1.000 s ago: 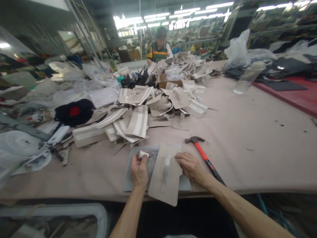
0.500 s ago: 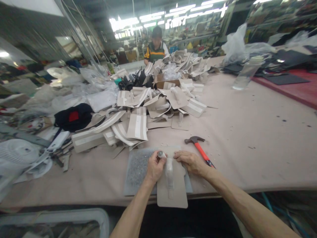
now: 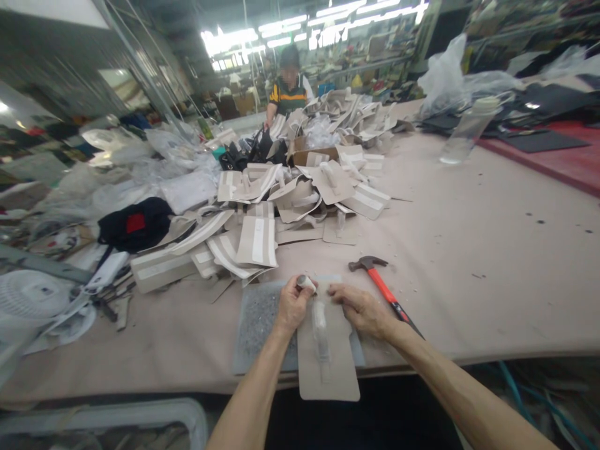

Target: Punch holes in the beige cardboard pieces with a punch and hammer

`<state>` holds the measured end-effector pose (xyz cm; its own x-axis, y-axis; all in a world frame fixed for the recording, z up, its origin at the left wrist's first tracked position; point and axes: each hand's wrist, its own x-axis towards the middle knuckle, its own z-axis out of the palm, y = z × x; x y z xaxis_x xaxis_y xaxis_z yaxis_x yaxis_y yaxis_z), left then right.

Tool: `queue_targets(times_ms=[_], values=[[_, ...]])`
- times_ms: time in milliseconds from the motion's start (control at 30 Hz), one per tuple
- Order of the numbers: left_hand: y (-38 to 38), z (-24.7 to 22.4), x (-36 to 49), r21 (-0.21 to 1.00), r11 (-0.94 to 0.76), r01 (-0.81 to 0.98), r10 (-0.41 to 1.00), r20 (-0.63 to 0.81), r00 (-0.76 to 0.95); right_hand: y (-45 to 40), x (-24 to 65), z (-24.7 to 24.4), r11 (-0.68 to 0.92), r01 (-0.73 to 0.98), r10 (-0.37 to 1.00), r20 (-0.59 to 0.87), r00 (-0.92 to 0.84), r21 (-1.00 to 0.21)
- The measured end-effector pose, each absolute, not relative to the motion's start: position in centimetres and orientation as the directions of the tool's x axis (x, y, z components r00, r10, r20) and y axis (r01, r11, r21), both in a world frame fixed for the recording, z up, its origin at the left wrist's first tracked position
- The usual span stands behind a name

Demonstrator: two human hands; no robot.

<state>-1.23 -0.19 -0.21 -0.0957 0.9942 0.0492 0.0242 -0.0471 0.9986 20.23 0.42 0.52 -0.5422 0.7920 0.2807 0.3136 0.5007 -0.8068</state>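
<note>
Between the fingers and thumb of my left hand point(image 3: 290, 307) is a short whitish cylinder point(image 3: 306, 282) with a grey round end, tilted over the upper part of a flat beige panel point(image 3: 330, 378). A pale strap handle point(image 3: 320, 334) wrapped in clear film runs down the panel's middle. My right hand point(image 3: 359, 307) has its fingers bent and pressed together at the panel's upper right; its fingertips partly hide what they pinch. Under the panel lies a worn grey pad point(image 3: 262, 322), and the panel's lower end overhangs the table edge. A claw hammer point(image 3: 383, 286) with a red handle rests beside my right hand.
A heap of similar beige panels point(image 3: 257, 240) covers the table ahead. To the left are a dark bag point(image 3: 135, 225) and a white fan point(image 3: 35, 300). A clear bottle point(image 3: 469, 134) stands far right. Across the table is a person point(image 3: 288, 94). A bin point(image 3: 187, 415) sits below left.
The cylinder in my left hand has tilted and risen slightly. My right fingers have curled more at the panel. The panel has shifted a little towards me. The person opposite has moved an arm.
</note>
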Motion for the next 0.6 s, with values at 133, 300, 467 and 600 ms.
queue_targets(times_ms=[133,300,467,600], values=[[-0.6,-0.3,-1.3,0.998,-0.035,0.047,0.992,0.041,-0.123,0.0,22.8,0.1,0.335,0.6,0.931,0.354,-0.091,-0.727],[-0.4,-0.1,-1.2,0.992,-0.055,0.117,0.987,0.072,-0.142,-1.7,28.0,-0.6,-0.044,0.867,0.98,0.148,0.134,-0.497],[-0.2,-0.5,-1.2,0.982,-0.064,0.179,0.988,0.087,-0.126,-2.6,29.6,-0.1,-0.122,0.891,0.99,-0.114,0.08,-0.437],[0.3,-0.4,-1.4,0.975,-0.086,0.203,0.993,0.1,-0.062,-1.9,28.2,2.1,-0.328,0.662,0.927,-0.363,0.09,-0.674]])
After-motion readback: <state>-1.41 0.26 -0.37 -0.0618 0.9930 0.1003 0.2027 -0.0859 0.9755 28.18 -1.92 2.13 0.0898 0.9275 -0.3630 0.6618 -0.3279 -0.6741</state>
